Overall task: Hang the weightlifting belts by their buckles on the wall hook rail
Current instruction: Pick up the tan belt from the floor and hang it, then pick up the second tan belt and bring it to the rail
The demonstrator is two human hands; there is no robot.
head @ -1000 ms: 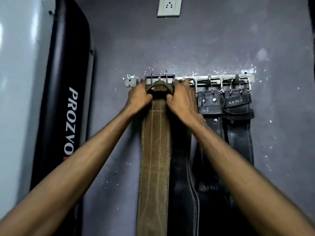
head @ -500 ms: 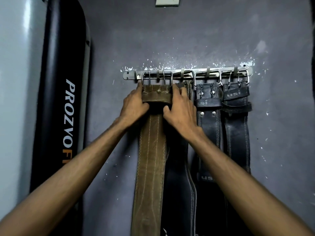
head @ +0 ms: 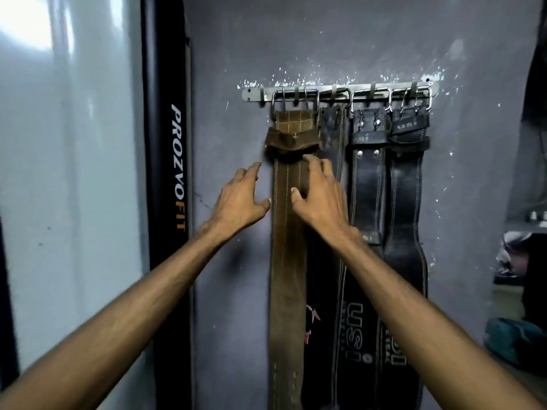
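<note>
Two bare forearms reach up from the lower corners toward the wall. The left hand [head: 236, 199] is spread with fingers apart, just beside the left edge of the brown belt [head: 287, 261], holding nothing; whether its thumb tip touches the strap cannot be told. The right hand [head: 321, 199] is likewise spread and unclenched, its fingers lying over the brown belt's right edge and the dark belt [head: 319, 291] next to it.

The brown belt is a long flat strap of worn suede-like leather with pale stitch lines running its length and a folded keeper loop near the top. Its steel buckle [head: 295, 99] hangs on the wall hook rail [head: 334, 93], a narrow metal strip fixed to the grey, paint-flecked wall. To the right hang two glossy black leather belts [head: 368, 187] with white stitching, printed "USI".

At far left stands a black padded column [head: 165, 202] lettered "PROZVOFIT".
</note>
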